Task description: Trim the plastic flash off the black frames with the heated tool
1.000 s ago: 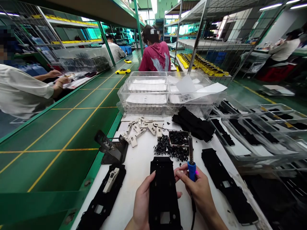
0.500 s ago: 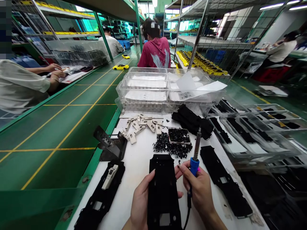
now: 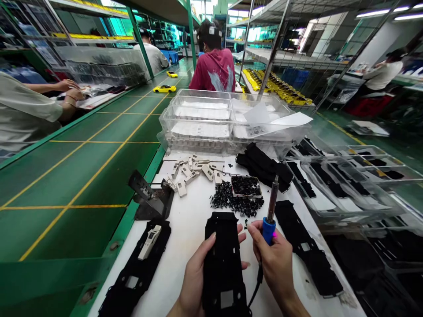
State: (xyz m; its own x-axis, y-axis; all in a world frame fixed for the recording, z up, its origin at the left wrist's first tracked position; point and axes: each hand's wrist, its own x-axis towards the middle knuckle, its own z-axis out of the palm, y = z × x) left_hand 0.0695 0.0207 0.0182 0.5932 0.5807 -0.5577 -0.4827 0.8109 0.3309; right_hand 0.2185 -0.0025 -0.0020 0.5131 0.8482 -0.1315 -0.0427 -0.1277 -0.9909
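Observation:
My left hand (image 3: 195, 278) is closed round a long black plastic plate (image 3: 223, 259) with a square cutout near its lower end; its fingertips show past the right edge. My right hand (image 3: 276, 264) grips a soldering iron (image 3: 269, 226) by its blue handle, tip pointing up. Between the right thumb and forefinger there seems to be a tiny dark piece, too small to make out. Just beyond the plate lies a heap of small black parts (image 3: 231, 200) around a small box (image 3: 246, 187) filled with more of them.
Left lies another black plate (image 3: 127, 281) bearing a beige part (image 3: 150, 242), near a metal iron stand (image 3: 148, 198). Beige parts (image 3: 190, 171) are piled farther back. A black plate (image 3: 310, 251) rests at right. Clear trays (image 3: 198, 116) stand behind; a green conveyor (image 3: 109, 149) runs left.
My right hand has drawn slightly away from the black plate, leaving a gap between them. The toy cars on the conveyor appear slightly farther left, and the whole view has shifted a little.

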